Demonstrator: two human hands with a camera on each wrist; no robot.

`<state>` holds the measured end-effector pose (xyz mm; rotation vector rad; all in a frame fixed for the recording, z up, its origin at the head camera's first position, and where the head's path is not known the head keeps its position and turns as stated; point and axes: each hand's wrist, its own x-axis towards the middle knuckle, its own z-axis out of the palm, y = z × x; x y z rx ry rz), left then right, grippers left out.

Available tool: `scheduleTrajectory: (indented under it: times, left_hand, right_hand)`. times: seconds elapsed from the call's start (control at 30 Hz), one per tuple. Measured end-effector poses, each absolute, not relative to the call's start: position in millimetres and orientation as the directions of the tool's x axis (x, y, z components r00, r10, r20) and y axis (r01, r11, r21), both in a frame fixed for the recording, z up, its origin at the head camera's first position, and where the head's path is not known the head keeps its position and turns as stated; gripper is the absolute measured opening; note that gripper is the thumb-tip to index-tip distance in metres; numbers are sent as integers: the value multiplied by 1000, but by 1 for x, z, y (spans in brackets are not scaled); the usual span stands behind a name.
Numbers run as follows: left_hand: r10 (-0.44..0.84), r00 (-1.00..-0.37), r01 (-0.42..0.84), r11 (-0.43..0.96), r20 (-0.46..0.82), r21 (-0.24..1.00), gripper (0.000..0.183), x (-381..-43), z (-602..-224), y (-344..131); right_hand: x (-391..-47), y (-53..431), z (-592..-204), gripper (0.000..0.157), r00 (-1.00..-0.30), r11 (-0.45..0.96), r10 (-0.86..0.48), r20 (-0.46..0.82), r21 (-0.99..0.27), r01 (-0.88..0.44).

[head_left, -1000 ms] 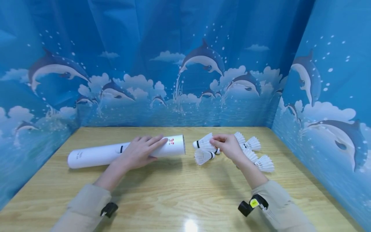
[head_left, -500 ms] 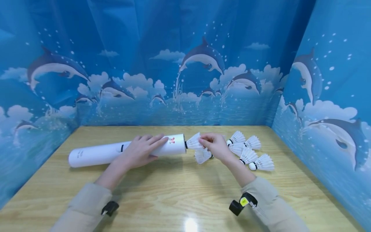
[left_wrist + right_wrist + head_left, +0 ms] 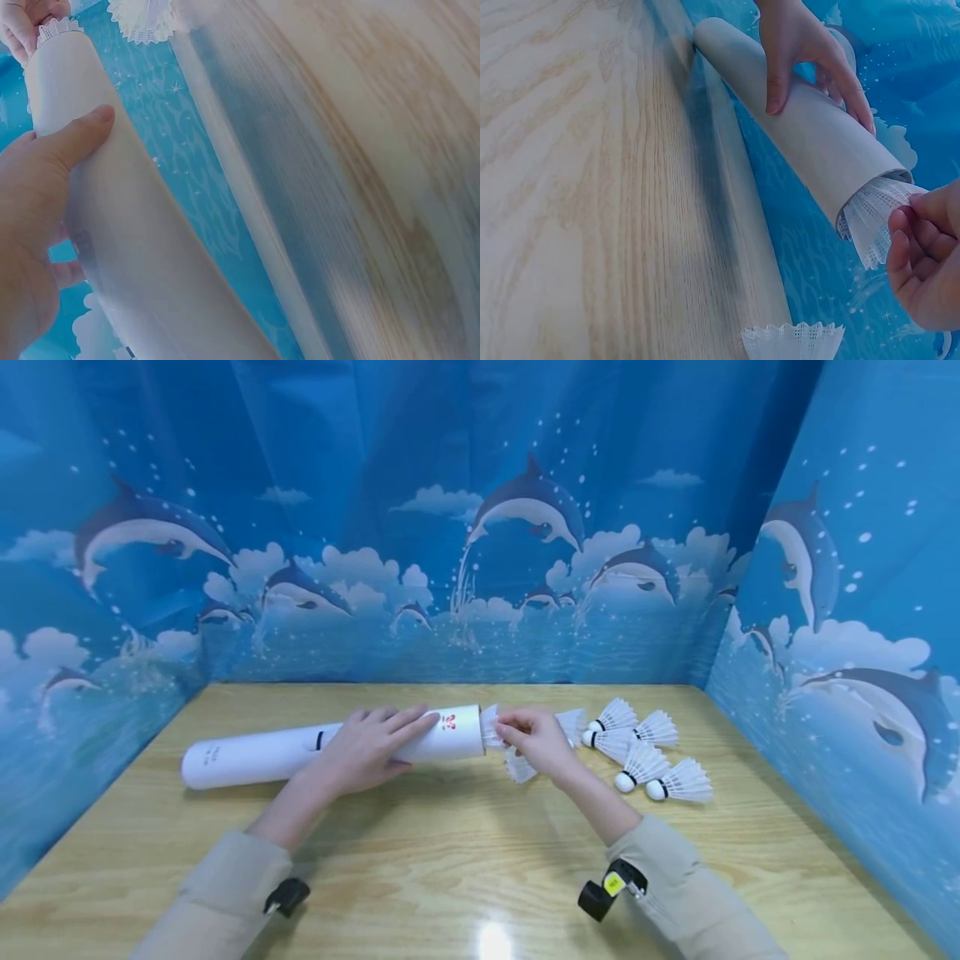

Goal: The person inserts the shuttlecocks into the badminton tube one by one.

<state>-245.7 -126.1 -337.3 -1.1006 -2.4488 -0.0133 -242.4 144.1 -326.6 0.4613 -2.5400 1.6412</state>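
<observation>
A white shuttlecock tube point(image 3: 258, 757) lies on its side on the table, its uncovered end facing right. My left hand point(image 3: 367, 747) grips it near that end, thumb on one side and fingers round the other, as the left wrist view shows. At the mouth, my right hand point(image 3: 542, 745) pinches the feather rim of a white shuttlecock point(image 3: 874, 214) between thumb and fingers. The cork of this shuttlecock is hidden inside the tube, and the feather skirt sticks partly out. Beneath the right hand lies another shuttlecock point(image 3: 519, 766), partly covered by it.
Right of the right hand, several loose shuttlecocks point(image 3: 643, 763) lie in a cluster on the wooden table point(image 3: 450, 852). One more shuttlecock point(image 3: 573, 725) shows just behind the right hand. A blue dolphin-printed curtain point(image 3: 360, 635) borders the table at the back and sides.
The right hand has moved left with the shuttlecock, which has gone cork first into the tube's mouth. The left hand keeps its grip on the tube, which has barely shifted.
</observation>
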Motion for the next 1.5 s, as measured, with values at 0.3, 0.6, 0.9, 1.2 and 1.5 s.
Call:
scheduleTrajectory:
  times: [0.3, 0.6, 0.9, 1.2, 1.5]
  left_hand:
    - [709, -576, 710, 681, 407, -182, 85, -246, -336, -126]
    - [719, -555, 723, 666, 418, -184, 84, -244, -336, -125]
    - [713, -566, 715, 674, 414, -185, 85, -246, -338, -122]
    - [715, -559, 715, 672, 420, -192, 85, -249, -338, -120]
    - [720, -553, 716, 668, 419, -203, 84, -249, -337, -119]
  right_hand:
    - [-244, 138, -328, 15, -972, 333, -100, 211, -914, -232]
    - [-244, 131, -331, 12, -952, 413, -79, 297, -859, -302]
    - [-245, 123, -333, 13, -964, 360, -84, 252, -894, -265]
    - [-246, 126, -333, 18, -982, 311, -95, 163, -932, -185]
    - [-248, 130, -334, 19, -979, 296, -169, 118, -941, -164]
